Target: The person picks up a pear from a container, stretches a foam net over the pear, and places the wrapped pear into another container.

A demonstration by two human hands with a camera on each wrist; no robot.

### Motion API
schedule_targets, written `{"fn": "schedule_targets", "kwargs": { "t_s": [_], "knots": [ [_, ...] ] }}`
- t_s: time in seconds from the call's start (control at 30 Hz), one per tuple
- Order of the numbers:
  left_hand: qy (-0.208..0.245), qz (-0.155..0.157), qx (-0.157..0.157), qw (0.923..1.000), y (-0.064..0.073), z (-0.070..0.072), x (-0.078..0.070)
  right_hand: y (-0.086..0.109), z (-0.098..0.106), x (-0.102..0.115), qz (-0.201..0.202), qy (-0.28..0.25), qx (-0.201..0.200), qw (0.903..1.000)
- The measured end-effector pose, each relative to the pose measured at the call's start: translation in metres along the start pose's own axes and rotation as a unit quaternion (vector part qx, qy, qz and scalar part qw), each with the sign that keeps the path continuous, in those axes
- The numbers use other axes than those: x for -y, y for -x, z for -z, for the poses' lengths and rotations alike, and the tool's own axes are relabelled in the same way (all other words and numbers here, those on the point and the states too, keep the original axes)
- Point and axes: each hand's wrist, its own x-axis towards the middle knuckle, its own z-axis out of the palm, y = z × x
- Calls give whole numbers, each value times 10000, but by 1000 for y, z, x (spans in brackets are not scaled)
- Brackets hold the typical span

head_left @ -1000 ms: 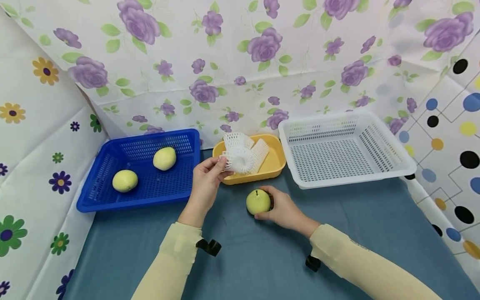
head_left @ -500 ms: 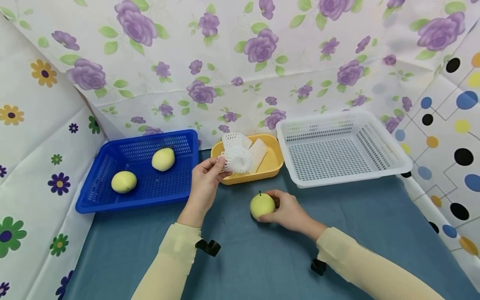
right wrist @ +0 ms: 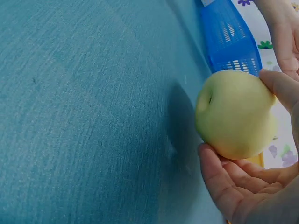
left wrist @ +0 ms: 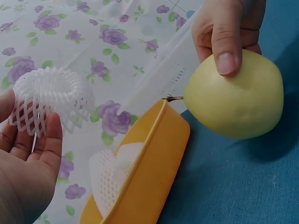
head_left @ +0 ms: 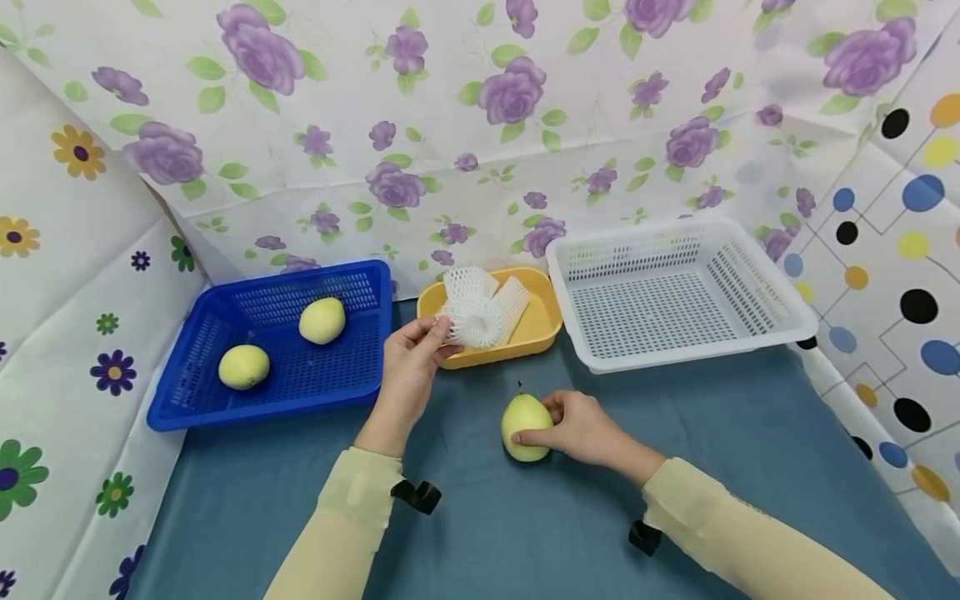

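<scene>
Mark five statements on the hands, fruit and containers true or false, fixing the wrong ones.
1. The right hand holds a pear. True.
2. The left hand also holds a pear. False: it holds a white foam net.
3. The yellow tray stands between the blue basket and the white basket. True.
4. Three fruits lie in the blue basket. False: two fruits do.
5. More foam netting lies in the yellow tray. True.

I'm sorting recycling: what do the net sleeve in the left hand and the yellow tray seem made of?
Net sleeve: probably matt plastic foam, judging by its puffy white strands. Yellow tray: likely satin moulded plastic, given its even colour and rounded corners.
</scene>
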Motion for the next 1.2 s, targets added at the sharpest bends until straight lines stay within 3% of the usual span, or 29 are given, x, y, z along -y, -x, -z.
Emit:
{"fn": "schedule_targets", "kwargs": {
  "t_s": [0.27,0.53,1.2],
  "knots": [
    [-52,68,-25,10000,0,2,2,3,1,3,73,351,116,9993],
    [-77,93,-53,9999,0,1,2,1,-1,5,6,708,-29,9975],
    [-134,132,-160,9997,2,5,6,3,-11,11,-65,1051,-70,9944]
  ]
}}
